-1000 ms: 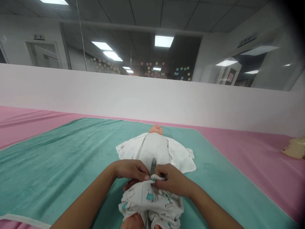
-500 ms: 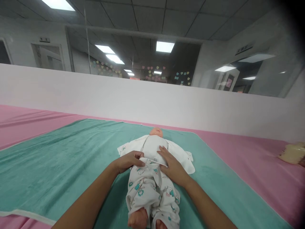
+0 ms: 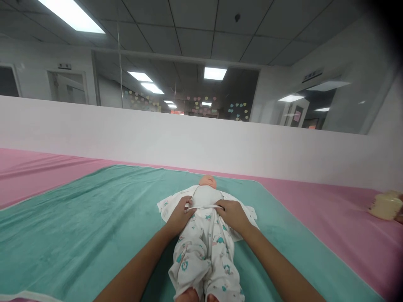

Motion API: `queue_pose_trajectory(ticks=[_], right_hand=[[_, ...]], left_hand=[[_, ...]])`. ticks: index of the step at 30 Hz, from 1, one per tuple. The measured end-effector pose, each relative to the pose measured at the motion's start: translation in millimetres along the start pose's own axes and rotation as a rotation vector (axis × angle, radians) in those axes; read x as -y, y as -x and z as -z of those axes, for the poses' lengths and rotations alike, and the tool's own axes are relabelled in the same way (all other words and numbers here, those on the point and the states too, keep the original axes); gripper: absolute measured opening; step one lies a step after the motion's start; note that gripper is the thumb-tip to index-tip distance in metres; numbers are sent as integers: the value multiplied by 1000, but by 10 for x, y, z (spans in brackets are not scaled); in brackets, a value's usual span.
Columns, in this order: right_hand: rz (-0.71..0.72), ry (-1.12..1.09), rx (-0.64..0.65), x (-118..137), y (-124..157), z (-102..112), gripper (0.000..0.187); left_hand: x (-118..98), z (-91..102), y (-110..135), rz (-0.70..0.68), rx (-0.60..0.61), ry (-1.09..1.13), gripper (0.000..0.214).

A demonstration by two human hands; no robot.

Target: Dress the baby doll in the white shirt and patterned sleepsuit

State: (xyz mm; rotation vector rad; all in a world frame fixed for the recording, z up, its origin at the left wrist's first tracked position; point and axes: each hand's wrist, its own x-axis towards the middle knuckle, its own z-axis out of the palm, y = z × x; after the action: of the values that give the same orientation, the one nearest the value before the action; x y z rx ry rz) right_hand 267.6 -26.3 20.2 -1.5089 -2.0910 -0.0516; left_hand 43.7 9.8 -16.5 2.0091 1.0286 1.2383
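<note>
Head view: a baby doll is laid on a teal towel, its printed sleepsuit held at the waistband.
Narrow grips are kept by the left hand and right hand; a pink sheet is spread beneath, with a cream object beyond the towel.

The camera sat on the person's head, above the feet of a baby doll, facing forward and down. The doll lay close, from 6 o'clock to just below the frame's centre; a white partition wall stood farther off, toward 12 o'clock, under the ceiling tiles.
</note>
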Motion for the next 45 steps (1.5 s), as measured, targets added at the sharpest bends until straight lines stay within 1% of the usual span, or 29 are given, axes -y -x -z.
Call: queue_pose_trajectory(ticks=[2, 4, 5, 7, 9, 10, 11, 13, 15, 16, 19, 21, 24, 26, 28, 30, 32, 33, 35, 37, 39, 40, 42, 45], right_hand=[[-13, -66, -10, -35, -112, -23, 18], [3, -153, -38, -76, -190, -83, 13], [21, -189, -54, -99, -212, -120, 16], [47, -248, -54, -151, -231, -179, 36], [43, -287, 8, -198, -233, -193, 52], [41, -287, 43, -215, -237, -180, 55], [47, -272, 66, -225, -246, -156, 54], [73, -207, 76, -232, -290, -99, 44], [91, -146, 66, -237, -368, -65, 28], [89, -125, 52, -249, -417, -67, 23], [30, -119, -22, -349, -580, -157, 22], [-64, -181, -65, -463, -677, -264, 20], [-231, -367, -82, -629, -767, -432, 20], [-307, -472, -112, -690, -778, -521, 24], [-344, -520, -169, -701, -754, -581, 27], [-350, -539, -230, -681, -711, -615, 25], [-335, -560, -275, -659, -666, -631, 23], [-319, -578, -294, -653, -649, -635, 22], [-272, -628, -293, -653, -626, -637, 22], [-205, -680, -248, -662, -615, -624, 27], [-129, -692, -169, -666, -606, -599, 36], [-99, -687, -132, -665, -600, -584, 40], [-69, -675, -72, -661, -587, -557, 42], [-107, -695, -25, -658, -573, -548, 43]], left_hand=[[8, -33, -9, 34, 56, 6, 37], [1, -23, -24, 34, 95, -71, 41], [-5, -7, -35, 16, 105, -128, 40], [-17, 33, -68, -40, 135, -270, 35], [-28, 72, -132, -89, 197, -440, 31], [-34, 87, -181, -100, 225, -520, 30], [-43, 97, -243, -100, 241, -584, 30], [-64, 102, -404, -83, 242, -633, 29], [-85, 85, -596, -62, 225, -591, 25], [-90, 68, -694, -52, 221, -555, 24], [-58, -16, -936, -6, 203, -464, 17], [-1, -92, -1030, 25, 175, -436, 15], [81, -179, -1078, 56, 142, -422, 15], [95, -172, -1078, 70, 166, -397, 16], [75, -89, -1070, 81, 240, -367, 19], [38, 51, -1051, 140, 406, -259, 27], [8, 209, -1021, 222, 590, -71, 35], [-1, 279, -1004, 253, 654, 25, 37], [-13, 383, -973, 268, 700, 151, 37], [-26, 430, -958, 224, 721, 182, 32], [-46, 427, -960, 118, 719, 139, 25], [-60, 410, -963, 50, 691, 94, 23], [-83, 353, -968, -61, 589, -21, 21], [-82, 221, -965, -103, 446, -232, 17]])
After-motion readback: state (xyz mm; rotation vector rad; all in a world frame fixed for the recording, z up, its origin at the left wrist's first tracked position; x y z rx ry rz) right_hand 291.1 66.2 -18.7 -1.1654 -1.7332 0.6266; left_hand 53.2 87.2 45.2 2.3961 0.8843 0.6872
